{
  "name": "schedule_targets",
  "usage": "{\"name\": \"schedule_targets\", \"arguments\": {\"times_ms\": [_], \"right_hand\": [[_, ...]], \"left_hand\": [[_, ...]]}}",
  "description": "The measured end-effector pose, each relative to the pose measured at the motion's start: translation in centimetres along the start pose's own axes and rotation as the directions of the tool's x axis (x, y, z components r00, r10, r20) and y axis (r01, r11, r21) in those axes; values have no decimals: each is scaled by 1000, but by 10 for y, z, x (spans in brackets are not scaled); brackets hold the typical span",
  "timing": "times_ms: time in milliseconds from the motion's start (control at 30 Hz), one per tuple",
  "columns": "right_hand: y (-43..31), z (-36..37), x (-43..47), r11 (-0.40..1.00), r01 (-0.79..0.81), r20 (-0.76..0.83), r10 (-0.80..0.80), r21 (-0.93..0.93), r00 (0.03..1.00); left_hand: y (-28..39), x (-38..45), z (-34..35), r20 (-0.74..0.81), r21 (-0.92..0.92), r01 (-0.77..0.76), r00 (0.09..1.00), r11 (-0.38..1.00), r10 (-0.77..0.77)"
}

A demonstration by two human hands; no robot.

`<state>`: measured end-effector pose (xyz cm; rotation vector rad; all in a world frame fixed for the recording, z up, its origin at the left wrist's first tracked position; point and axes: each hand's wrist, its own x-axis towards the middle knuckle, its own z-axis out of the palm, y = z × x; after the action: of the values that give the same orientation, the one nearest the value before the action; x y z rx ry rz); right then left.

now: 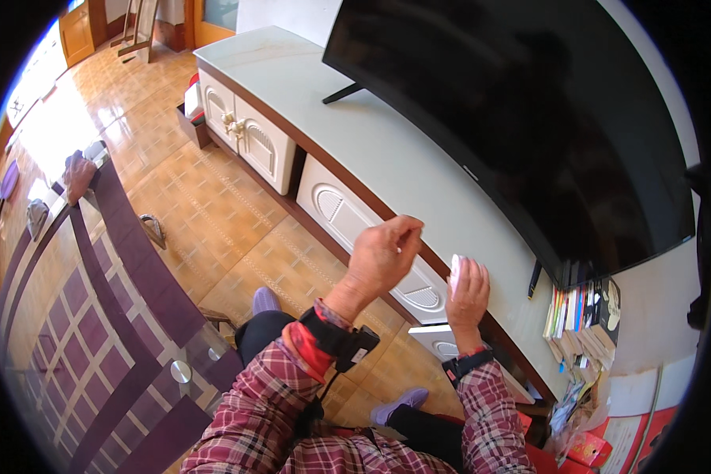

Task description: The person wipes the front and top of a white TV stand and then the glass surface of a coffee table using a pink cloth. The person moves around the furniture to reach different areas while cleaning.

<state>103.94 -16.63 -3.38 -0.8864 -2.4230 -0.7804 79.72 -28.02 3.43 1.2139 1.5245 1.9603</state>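
My left hand is raised over the front edge of a long white TV cabinet, its fingers curled and pinched together; whether something small sits between them cannot be made out. To its right my right hand holds a small white object between thumb and fingers, near the same cabinet edge. The two hands are apart. A large dark television stands on the glass-like cabinet top, beyond both hands. Both wrists wear black straps over plaid sleeves.
Books are stacked at the cabinet's right end, with plastic bags and red boxes below. A purple patterned glass table stands at left, bearing cloths. One lower cabinet door hangs ajar. A small box sits by the cabinet's far end.
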Motion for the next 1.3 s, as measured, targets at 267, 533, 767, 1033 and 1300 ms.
{"name": "schedule_targets", "arguments": {"times_ms": [267, 533, 767, 1033, 1300], "right_hand": [[-107, 49, 125, 975, 158, -71, -149, 154, 986], [-143, 57, 189, 948, 203, 145, -243, 243, 959], [-95, 37, 122, 964, 180, -25, -178, 195, 984], [33, -21, -21, 985, 49, 100, -67, 166, 993], [136, -71, -154, 971, -241, 292, 233, -11, 927]], "left_hand": [[10, 9, -16, -85, 78, -73, 993, 994, 79], [-8, 28, -30, -232, 48, -22, 972, 999, 33], [-14, 41, -52, -306, -150, 22, 950, 988, -67], [-19, 42, -56, -279, -123, 12, 959, 992, -46], [-23, 42, -54, -241, -73, 34, 969, 997, -51]]}}
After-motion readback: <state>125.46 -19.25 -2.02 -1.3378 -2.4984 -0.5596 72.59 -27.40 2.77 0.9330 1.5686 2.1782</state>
